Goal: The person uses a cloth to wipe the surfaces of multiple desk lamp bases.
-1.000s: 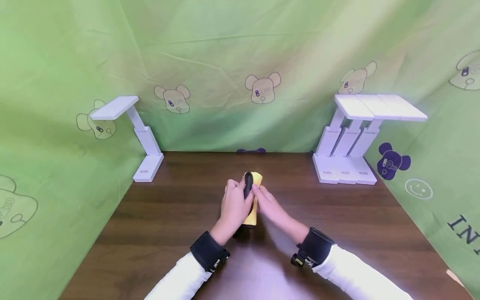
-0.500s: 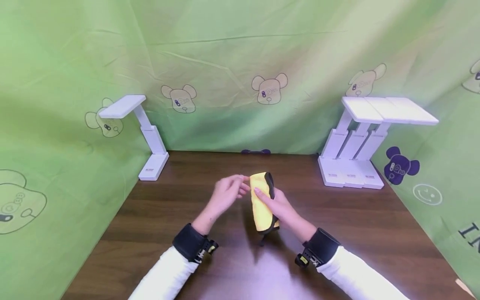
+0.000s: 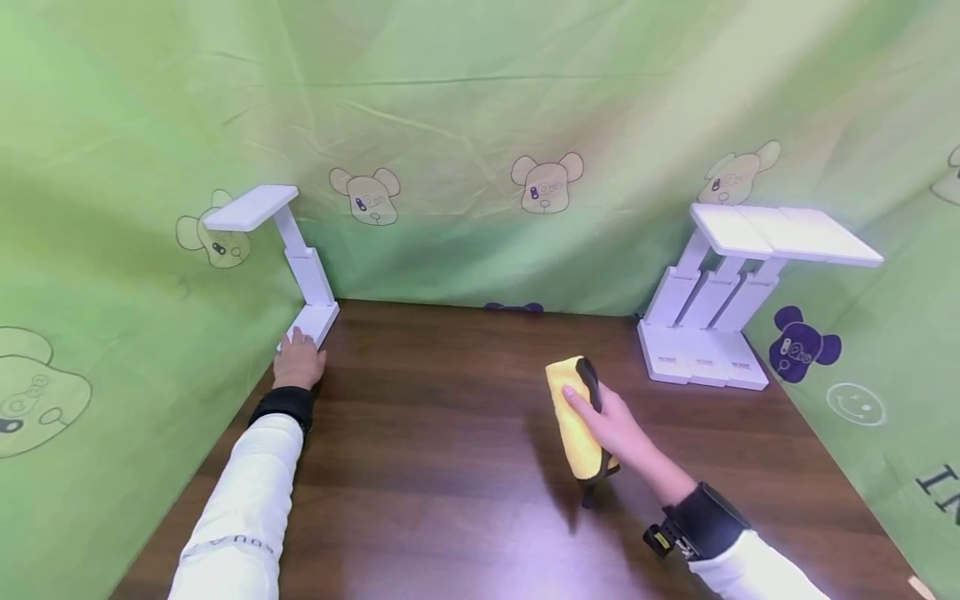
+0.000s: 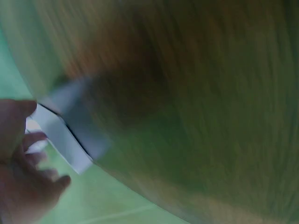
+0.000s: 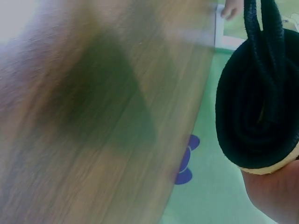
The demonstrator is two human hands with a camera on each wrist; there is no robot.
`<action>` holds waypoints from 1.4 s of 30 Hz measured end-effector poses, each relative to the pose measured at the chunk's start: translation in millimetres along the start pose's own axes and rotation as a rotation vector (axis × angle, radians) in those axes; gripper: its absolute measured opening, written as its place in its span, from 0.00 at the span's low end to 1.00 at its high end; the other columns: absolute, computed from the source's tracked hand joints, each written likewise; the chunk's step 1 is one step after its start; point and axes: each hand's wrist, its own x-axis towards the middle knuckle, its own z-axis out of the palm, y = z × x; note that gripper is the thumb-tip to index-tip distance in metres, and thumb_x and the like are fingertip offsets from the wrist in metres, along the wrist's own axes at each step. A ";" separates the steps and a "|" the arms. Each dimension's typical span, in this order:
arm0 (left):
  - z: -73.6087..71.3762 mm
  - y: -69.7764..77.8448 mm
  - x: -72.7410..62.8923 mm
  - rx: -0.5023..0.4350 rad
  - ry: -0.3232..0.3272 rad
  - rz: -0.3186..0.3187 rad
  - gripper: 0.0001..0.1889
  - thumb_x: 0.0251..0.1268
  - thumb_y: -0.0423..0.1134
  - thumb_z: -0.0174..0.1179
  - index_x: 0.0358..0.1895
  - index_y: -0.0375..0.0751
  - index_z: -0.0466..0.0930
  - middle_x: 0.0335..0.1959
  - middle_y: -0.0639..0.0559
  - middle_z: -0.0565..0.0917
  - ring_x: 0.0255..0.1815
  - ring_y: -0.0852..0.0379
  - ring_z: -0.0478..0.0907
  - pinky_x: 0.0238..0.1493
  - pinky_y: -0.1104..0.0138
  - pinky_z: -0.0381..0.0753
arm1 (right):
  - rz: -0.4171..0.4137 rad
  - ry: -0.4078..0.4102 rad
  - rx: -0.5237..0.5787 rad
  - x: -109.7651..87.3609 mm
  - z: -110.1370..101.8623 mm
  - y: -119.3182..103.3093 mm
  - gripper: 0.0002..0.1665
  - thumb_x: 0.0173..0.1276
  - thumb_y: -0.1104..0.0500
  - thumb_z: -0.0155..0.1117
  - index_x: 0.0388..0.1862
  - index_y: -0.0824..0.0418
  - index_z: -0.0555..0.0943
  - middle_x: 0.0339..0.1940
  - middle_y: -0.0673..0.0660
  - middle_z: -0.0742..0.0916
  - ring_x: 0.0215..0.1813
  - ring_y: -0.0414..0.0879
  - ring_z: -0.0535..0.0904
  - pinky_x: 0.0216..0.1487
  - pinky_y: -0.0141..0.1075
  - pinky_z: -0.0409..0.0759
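My right hand (image 3: 611, 425) grips a rolled yellow cloth (image 3: 573, 425) with black edging, held above the table with the thumb across its front. From its lower end hangs a dark loop; in the right wrist view the black-edged end of the rolled cloth (image 5: 257, 102) shows its coiled layers. At the far left, my left hand (image 3: 298, 364) reaches over the front of the white lamp's base (image 3: 317, 321). In the left wrist view the left hand (image 4: 28, 172) has thumb and fingers apart near the white base (image 4: 63, 137); blur hides whether they touch it.
Three white desk lamps (image 3: 705, 358) stand side by side at the back right of the brown wooden table (image 3: 420, 467). A green printed curtain (image 3: 450, 125) encloses the back and sides. The left lamp's flat head (image 3: 253, 207) overhangs toward the left curtain.
My left hand has let go of the cloth and swung left to the single lamp's base. The right hand has moved right and nearer with the rolled cloth.
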 end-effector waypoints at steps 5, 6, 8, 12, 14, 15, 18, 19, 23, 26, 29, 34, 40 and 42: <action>4.9 -20.4 -8.5 -0.047 0.008 0.093 0.18 0.73 0.31 0.52 0.53 0.13 0.64 0.62 0.13 0.63 0.65 0.17 0.58 0.60 0.32 0.67 | -0.078 -0.012 -0.076 -9.7 0.6 3.4 0.28 0.77 0.46 0.61 0.62 0.67 0.75 0.33 0.59 0.87 0.31 0.45 0.85 0.33 0.38 0.83; 6.8 -19.9 -10.6 -0.063 0.013 0.111 0.17 0.73 0.30 0.51 0.52 0.14 0.63 0.60 0.13 0.64 0.62 0.17 0.61 0.58 0.32 0.68 | -0.092 -0.010 -0.089 -10.7 0.2 3.7 0.28 0.76 0.47 0.61 0.63 0.66 0.75 0.33 0.59 0.87 0.31 0.44 0.85 0.33 0.37 0.83; 10.7 -13.9 -15.9 -0.077 0.007 0.140 0.15 0.73 0.28 0.49 0.53 0.16 0.63 0.59 0.13 0.66 0.59 0.16 0.64 0.56 0.33 0.71 | -0.117 -0.007 -0.121 -11.8 -1.4 3.8 0.27 0.76 0.47 0.62 0.64 0.65 0.75 0.34 0.59 0.88 0.31 0.44 0.85 0.33 0.37 0.83; 16.1 16.1 -29.5 -0.042 -0.015 0.183 0.15 0.71 0.27 0.49 0.54 0.18 0.64 0.57 0.15 0.70 0.55 0.19 0.72 0.49 0.35 0.78 | -0.175 -0.005 -0.206 -9.0 -5.6 4.0 0.27 0.76 0.51 0.63 0.65 0.67 0.74 0.36 0.59 0.87 0.32 0.43 0.84 0.35 0.37 0.82; 18.1 40.5 -38.8 -0.009 0.010 0.221 0.13 0.69 0.27 0.52 0.51 0.20 0.68 0.51 0.18 0.75 0.48 0.23 0.78 0.41 0.37 0.81 | -0.219 -0.003 -0.256 -4.7 -6.5 4.4 0.26 0.74 0.53 0.64 0.63 0.68 0.75 0.39 0.60 0.86 0.34 0.43 0.83 0.37 0.37 0.82; 18.8 55.6 -44.2 0.007 0.027 0.245 0.12 0.68 0.27 0.54 0.49 0.21 0.70 0.47 0.20 0.77 0.43 0.25 0.80 0.36 0.39 0.82 | -0.243 -0.008 -0.273 -2.2 -6.3 4.3 0.25 0.74 0.55 0.64 0.62 0.69 0.76 0.40 0.60 0.86 0.36 0.44 0.82 0.38 0.38 0.81; 24.7 107.1 -64.8 0.078 0.100 0.363 0.11 0.66 0.32 0.62 0.44 0.26 0.74 0.38 0.28 0.81 0.31 0.34 0.83 0.26 0.46 0.83 | -0.318 -0.016 -0.318 7.4 -1.9 5.6 0.23 0.72 0.57 0.64 0.59 0.69 0.77 0.44 0.62 0.84 0.39 0.47 0.81 0.40 0.40 0.81; 27.5 126.0 -73.0 0.104 0.128 0.407 0.12 0.66 0.34 0.64 0.43 0.28 0.76 0.37 0.31 0.81 0.29 0.36 0.83 0.24 0.48 0.83 | -0.334 -0.017 -0.325 11.2 1.1 6.9 0.23 0.71 0.57 0.64 0.59 0.69 0.77 0.45 0.62 0.83 0.40 0.47 0.80 0.39 0.40 0.81; 38.1 198.0 -109.9 0.184 0.191 0.578 0.14 0.62 0.43 0.69 0.41 0.35 0.80 0.34 0.39 0.83 0.26 0.46 0.82 0.18 0.57 0.81 | -0.379 -0.021 -0.338 27.9 17.5 14.3 0.26 0.66 0.59 0.68 0.57 0.70 0.72 0.45 0.63 0.84 0.42 0.49 0.81 0.41 0.41 0.82; 41.0 242.5 -136.6 0.191 0.173 0.660 0.15 0.62 0.47 0.70 0.42 0.39 0.81 0.36 0.42 0.84 0.30 0.51 0.83 0.19 0.61 0.81 | -0.429 -0.022 -0.398 41.2 30.3 18.0 0.27 0.64 0.60 0.71 0.57 0.67 0.70 0.46 0.61 0.83 0.44 0.50 0.81 0.44 0.44 0.83; 40.4 275.2 -155.9 0.181 0.147 0.688 0.16 0.63 0.49 0.70 0.42 0.42 0.82 0.37 0.45 0.85 0.34 0.53 0.82 0.23 0.62 0.82 | -0.521 -0.008 -0.517 54.1 39.6 16.7 0.28 0.63 0.61 0.74 0.59 0.64 0.72 0.47 0.59 0.81 0.44 0.51 0.80 0.45 0.48 0.83; 37.6 300.3 -166.3 0.177 0.140 0.692 0.13 0.63 0.48 0.71 0.39 0.43 0.85 0.35 0.48 0.82 0.35 0.54 0.80 0.30 0.65 0.83 | -0.724 0.057 -0.758 73.9 47.3 18.9 0.30 0.61 0.63 0.76 0.62 0.61 0.77 0.53 0.60 0.78 0.48 0.55 0.79 0.44 0.50 0.83; 26.8 285.0 -149.9 0.014 -0.019 0.695 0.08 0.63 0.43 0.72 0.35 0.43 0.86 0.32 0.50 0.84 0.35 0.53 0.82 0.36 0.65 0.82 | -0.829 0.066 -0.852 86.0 48.3 33.3 0.30 0.59 0.65 0.77 0.62 0.63 0.81 0.48 0.59 0.79 0.47 0.54 0.77 0.42 0.46 0.81; 26.7 277.6 -145.1 -0.059 -0.047 0.644 0.11 0.61 0.46 0.73 0.30 0.42 0.85 0.26 0.51 0.83 0.29 0.54 0.80 0.31 0.65 0.79 | -0.775 0.043 -0.821 85.6 48.7 33.1 0.30 0.59 0.65 0.77 0.62 0.62 0.82 0.47 0.58 0.79 0.47 0.54 0.76 0.42 0.46 0.82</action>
